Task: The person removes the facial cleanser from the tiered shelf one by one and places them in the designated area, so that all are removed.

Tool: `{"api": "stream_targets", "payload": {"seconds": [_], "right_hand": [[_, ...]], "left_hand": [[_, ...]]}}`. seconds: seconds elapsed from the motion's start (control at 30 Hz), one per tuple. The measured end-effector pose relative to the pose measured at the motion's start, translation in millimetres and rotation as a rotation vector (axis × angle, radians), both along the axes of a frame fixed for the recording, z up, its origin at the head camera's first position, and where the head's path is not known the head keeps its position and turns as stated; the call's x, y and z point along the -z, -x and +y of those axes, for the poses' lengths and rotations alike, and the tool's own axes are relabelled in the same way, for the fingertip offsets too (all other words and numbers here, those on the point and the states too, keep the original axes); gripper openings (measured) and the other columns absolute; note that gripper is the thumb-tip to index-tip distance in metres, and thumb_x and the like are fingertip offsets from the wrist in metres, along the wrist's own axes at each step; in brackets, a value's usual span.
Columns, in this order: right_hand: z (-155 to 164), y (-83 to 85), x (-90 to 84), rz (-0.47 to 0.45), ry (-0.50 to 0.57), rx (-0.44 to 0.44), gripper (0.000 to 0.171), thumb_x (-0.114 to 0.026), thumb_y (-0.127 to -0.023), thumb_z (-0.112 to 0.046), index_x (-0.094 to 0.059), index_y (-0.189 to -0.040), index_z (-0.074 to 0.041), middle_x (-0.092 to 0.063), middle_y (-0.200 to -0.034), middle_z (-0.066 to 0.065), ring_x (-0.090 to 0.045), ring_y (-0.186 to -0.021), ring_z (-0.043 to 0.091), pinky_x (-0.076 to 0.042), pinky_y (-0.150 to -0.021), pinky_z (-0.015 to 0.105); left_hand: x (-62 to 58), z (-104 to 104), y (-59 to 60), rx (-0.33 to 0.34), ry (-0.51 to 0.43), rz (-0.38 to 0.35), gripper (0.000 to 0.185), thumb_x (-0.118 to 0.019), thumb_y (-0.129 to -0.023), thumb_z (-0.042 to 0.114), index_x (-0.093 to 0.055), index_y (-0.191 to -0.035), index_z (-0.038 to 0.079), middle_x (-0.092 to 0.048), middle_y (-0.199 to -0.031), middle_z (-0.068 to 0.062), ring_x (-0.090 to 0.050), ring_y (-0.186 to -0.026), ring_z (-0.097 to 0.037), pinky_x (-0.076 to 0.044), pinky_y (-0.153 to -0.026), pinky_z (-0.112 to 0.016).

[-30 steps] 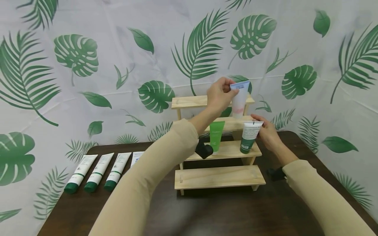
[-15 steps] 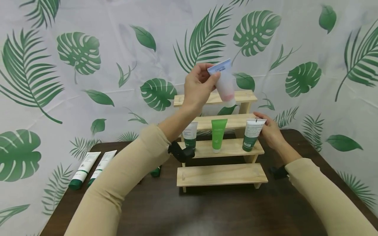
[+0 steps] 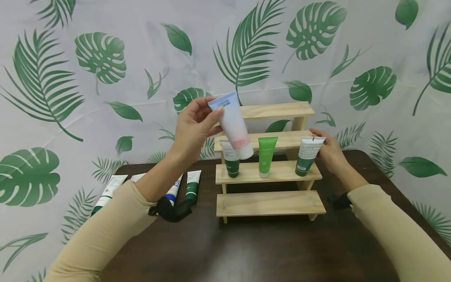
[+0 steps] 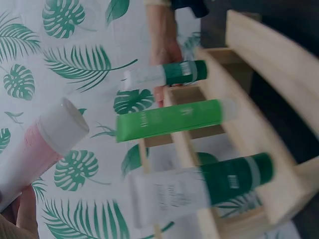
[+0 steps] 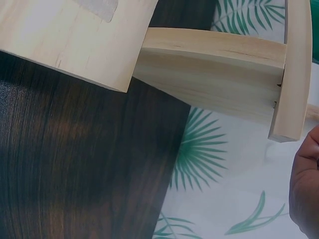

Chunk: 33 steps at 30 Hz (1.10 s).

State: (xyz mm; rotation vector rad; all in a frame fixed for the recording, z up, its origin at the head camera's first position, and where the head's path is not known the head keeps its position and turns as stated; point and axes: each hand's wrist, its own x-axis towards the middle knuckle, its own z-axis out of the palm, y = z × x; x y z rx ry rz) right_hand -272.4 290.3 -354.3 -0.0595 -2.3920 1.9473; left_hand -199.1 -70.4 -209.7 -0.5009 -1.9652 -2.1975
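Observation:
My left hand point(image 3: 193, 131) pinches a squeeze tube point(image 3: 233, 121), pale blue fading to pink, by its flat end. The tube's white cap points down and right, in front of the shelves. My right hand point(image 3: 332, 152) grips the right end of a wooden stepped display stand point(image 3: 271, 203) at its third tier; a white-and-green tube point(image 3: 308, 156) partly hides the fingers. On the second tier, a green tube point(image 3: 267, 154) stands in the middle. Another white-and-green tube point(image 3: 230, 158) stands left, partly covered by the held one in the head view.
Several tubes lie on the dark table point(image 3: 232, 250) at left, including a white one point(image 3: 110, 192), a white-and-blue one point(image 3: 173, 192) and a green-and-white one point(image 3: 192, 186). My left forearm covers some of them. A leaf-print cloth point(image 3: 141, 70) hangs behind.
The left hand has lifted the pale blue-and-pink tube from the upper right tiers and carried it left and then down. The right hand has kept its place at the stand.

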Motion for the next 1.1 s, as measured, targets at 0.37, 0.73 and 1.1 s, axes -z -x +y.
{"api": "stream_targets", "payload": {"seconds": [0.37,0.73,1.1], "right_hand": [[1.7,1.7,-1.3,-0.002,-0.026,-0.011,0.059,-0.044,-0.104,-0.03,-0.023,-0.155,-0.009,-0.057,-0.09,-0.028,-0.056,-0.076,-0.006,-0.049,-0.062,0.02],[5.0,1.5,0.3,-0.012,-0.031,-0.022,0.063,-0.046,-0.102,-0.037,-0.024,-0.156,-0.012,-0.059,-0.089,-0.028,-0.057,-0.074,-0.005,-0.049,-0.06,0.019],[5.7,3.2,0.0,-0.02,0.02,-0.03,0.062,-0.047,-0.102,-0.035,-0.024,-0.156,-0.013,-0.061,-0.087,-0.026,-0.057,-0.073,-0.003,-0.048,-0.059,0.021]], "left_hand": [[56.8,-53.0,-40.3,0.058,0.214,-0.229,0.035,-0.06,-0.096,0.006,-0.052,-0.128,-0.004,-0.067,-0.101,0.005,-0.065,-0.093,-0.007,-0.06,-0.079,-0.029],[158.3,-102.7,-50.1,0.148,0.375,-0.518,0.042,-0.063,-0.096,0.015,-0.05,-0.127,-0.011,-0.069,-0.095,0.004,-0.066,-0.086,-0.006,-0.06,-0.077,-0.032],[209.3,-127.5,-60.5,0.137,0.491,-0.659,0.04,-0.065,-0.094,0.016,-0.055,-0.122,-0.011,-0.069,-0.091,0.001,-0.06,-0.08,-0.008,-0.058,-0.066,-0.026]]}}
